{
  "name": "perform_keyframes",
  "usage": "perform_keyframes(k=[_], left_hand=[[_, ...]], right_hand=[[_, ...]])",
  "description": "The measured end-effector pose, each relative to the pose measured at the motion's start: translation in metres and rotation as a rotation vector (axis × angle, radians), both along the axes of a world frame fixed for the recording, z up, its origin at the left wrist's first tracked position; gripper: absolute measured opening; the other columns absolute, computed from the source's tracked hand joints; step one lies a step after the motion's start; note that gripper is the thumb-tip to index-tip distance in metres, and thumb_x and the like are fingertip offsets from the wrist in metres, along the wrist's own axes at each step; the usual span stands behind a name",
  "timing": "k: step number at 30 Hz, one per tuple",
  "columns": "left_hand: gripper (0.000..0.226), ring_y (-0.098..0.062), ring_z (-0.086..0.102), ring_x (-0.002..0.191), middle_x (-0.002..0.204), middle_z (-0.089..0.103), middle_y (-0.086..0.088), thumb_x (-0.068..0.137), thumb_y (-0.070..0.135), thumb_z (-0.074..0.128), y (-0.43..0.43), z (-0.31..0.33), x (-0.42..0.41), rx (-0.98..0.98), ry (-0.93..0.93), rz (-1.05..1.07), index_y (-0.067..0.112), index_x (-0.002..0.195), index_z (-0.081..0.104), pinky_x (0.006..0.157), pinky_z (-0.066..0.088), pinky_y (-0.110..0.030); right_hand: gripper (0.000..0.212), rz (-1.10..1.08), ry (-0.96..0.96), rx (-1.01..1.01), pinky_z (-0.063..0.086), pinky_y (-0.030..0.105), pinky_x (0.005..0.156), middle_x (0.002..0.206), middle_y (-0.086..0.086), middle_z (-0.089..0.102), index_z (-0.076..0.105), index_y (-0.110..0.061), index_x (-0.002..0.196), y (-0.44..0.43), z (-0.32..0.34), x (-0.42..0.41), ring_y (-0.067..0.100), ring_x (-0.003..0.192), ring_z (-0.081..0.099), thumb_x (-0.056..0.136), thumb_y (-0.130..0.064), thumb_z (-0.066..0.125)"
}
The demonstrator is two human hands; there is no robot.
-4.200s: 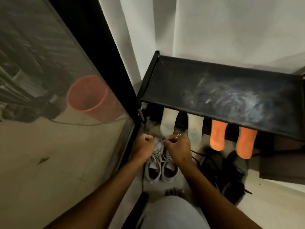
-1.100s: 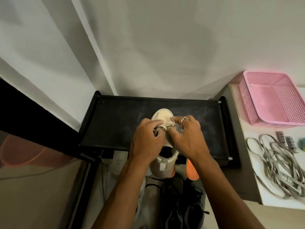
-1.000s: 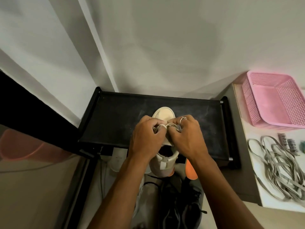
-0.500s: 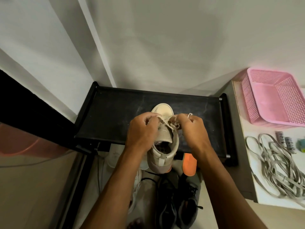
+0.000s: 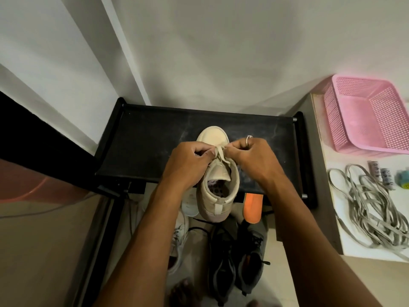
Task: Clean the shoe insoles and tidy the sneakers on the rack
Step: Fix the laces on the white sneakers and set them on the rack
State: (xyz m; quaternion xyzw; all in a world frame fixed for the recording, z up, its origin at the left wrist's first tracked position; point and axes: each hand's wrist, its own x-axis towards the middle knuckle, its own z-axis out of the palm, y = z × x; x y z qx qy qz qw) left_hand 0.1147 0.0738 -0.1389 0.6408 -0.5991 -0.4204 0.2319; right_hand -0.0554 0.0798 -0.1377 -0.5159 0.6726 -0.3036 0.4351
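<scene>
One beige sneaker [image 5: 218, 173] is sitting on the top shelf of the black rack [image 5: 143, 140]. Its toe is pointing at the wall and its heel is hanging over the shelf's front edge. Both hands are working at its throat. The left hand [image 5: 188, 165] is curling its fingers and pinching one end of the pale lace [image 5: 220, 155]. The right hand [image 5: 254, 158], wearing one ring [image 5: 249, 138], is pinching the other end. The two hands are sitting close together, with the lace crossing between them just above the tongue.

Two insoles are poking out from under the top shelf. One pale insole [image 5: 190, 204] is showing just left of the sneaker's heel, and one orange insole [image 5: 252, 208] is showing just to its right.

On the floor below, two dark sneakers [image 5: 221, 262] are lying side by side. One pale sneaker [image 5: 179, 244] is peeking out to their left, partly hidden by the left forearm.

To the right of the rack, a white surface [image 5: 325, 156] is carrying one pink basket [image 5: 365, 114] at the back. A tangled heap of grey laces [image 5: 371, 213] is lying nearer the front, and how many there are I cannot tell. Two small grey rolls [image 5: 374, 168] are lying just beside the heap.
</scene>
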Motion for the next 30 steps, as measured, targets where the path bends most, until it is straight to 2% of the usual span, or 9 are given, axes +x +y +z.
perform_keyframes(k=[4,7,12,15,19,22,25,27,30], left_hand=[[0.018,-0.003,0.057,0.083,0.104,0.066,0.008,0.104,0.030,0.054,-0.002,-0.007,-0.008,-0.020,-0.089,0.107,0.022,0.109,0.069,0.061,0.038,-0.016],[0.020,-0.007,0.056,0.088,0.108,0.064,0.006,0.106,0.030,0.048,-0.001,-0.008,-0.012,0.014,-0.099,0.140,0.022,0.114,0.064,0.059,0.036,-0.017],[0.028,-0.007,0.056,0.100,0.119,0.065,0.006,0.109,0.025,0.040,-0.003,-0.010,-0.010,-0.002,-0.046,0.173,0.023,0.116,0.066,0.064,0.036,-0.013],[0.029,-0.004,0.056,0.099,0.123,0.067,0.006,0.107,0.016,0.046,-0.003,-0.011,-0.009,-0.024,-0.026,0.172,0.026,0.117,0.071,0.063,0.035,-0.007],[0.026,-0.004,0.057,0.097,0.122,0.069,0.004,0.102,0.015,0.056,-0.007,-0.010,-0.008,-0.042,-0.081,0.051,0.025,0.120,0.073,0.066,0.038,-0.008],[0.026,-0.005,0.053,0.098,0.125,0.067,0.003,0.102,0.015,0.058,-0.007,-0.007,-0.005,-0.046,-0.136,-0.008,0.022,0.122,0.072,0.079,0.042,-0.016],[0.023,-0.005,0.056,0.100,0.122,0.068,0.004,0.101,0.016,0.058,-0.007,-0.007,-0.004,-0.064,-0.144,-0.027,0.022,0.118,0.073,0.084,0.046,-0.020],[0.019,-0.010,0.061,0.102,0.118,0.069,0.003,0.101,0.016,0.059,-0.008,-0.011,-0.005,-0.082,-0.141,-0.030,0.022,0.111,0.074,0.079,0.047,-0.018],[0.013,-0.012,0.060,0.098,0.113,0.065,0.003,0.100,0.020,0.058,-0.008,-0.015,-0.008,-0.081,-0.172,-0.024,0.023,0.104,0.070,0.066,0.037,-0.013]], right_hand=[[0.032,-0.106,-0.007,0.038,0.059,0.045,0.066,0.073,0.016,0.071,0.070,0.002,0.077,-0.001,-0.009,0.006,0.028,0.062,0.064,0.092,-0.025,0.061],[0.037,-0.169,-0.102,0.094,0.052,0.039,0.064,0.085,0.025,0.068,0.062,0.011,0.089,-0.001,-0.011,0.007,0.022,0.065,0.057,0.092,-0.025,0.056],[0.032,-0.193,-0.280,0.179,0.055,0.047,0.072,0.092,0.018,0.075,0.078,-0.008,0.089,-0.001,-0.011,0.001,0.026,0.077,0.066,0.086,-0.013,0.046],[0.026,-0.119,-0.203,0.139,0.059,0.052,0.081,0.088,0.008,0.077,0.078,-0.016,0.094,-0.005,-0.013,0.000,0.027,0.080,0.071,0.097,-0.012,0.053],[0.017,-0.003,-0.124,0.096,0.061,0.046,0.076,0.086,0.003,0.078,0.079,-0.020,0.095,-0.010,-0.011,-0.004,0.029,0.083,0.073,0.097,-0.015,0.063],[0.014,0.050,-0.098,0.099,0.061,0.043,0.075,0.086,-0.001,0.078,0.079,-0.020,0.094,-0.011,-0.009,-0.010,0.024,0.084,0.074,0.096,-0.016,0.066],[0.012,0.069,-0.077,0.099,0.060,0.031,0.069,0.084,-0.002,0.078,0.079,-0.020,0.093,-0.013,-0.010,-0.011,0.018,0.078,0.073,0.095,-0.017,0.068],[0.011,0.068,-0.060,0.100,0.060,0.027,0.064,0.082,-0.001,0.077,0.078,-0.019,0.091,-0.014,-0.011,-0.007,0.016,0.074,0.072,0.094,-0.017,0.068],[0.011,0.089,0.054,0.078,0.061,0.030,0.065,0.079,-0.001,0.076,0.075,-0.017,0.087,-0.015,-0.017,0.001,0.015,0.069,0.072,0.094,-0.018,0.066]])
